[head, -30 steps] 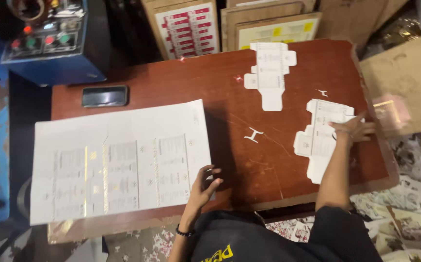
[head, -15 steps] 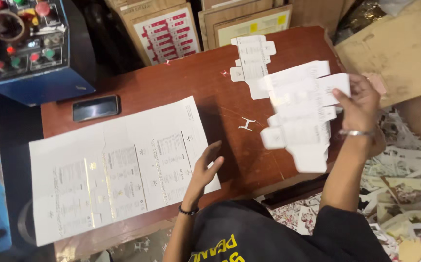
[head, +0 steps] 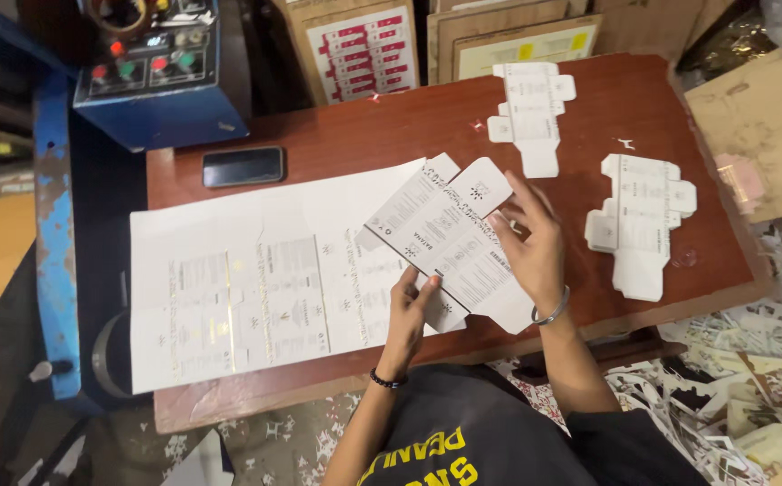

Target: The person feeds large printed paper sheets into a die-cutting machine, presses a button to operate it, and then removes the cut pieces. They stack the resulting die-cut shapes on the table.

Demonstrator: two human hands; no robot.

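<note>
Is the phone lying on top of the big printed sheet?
No, the dark phone lies on bare wood of the table, just beyond the far edge of the large printed sheet, not on it.
</note>
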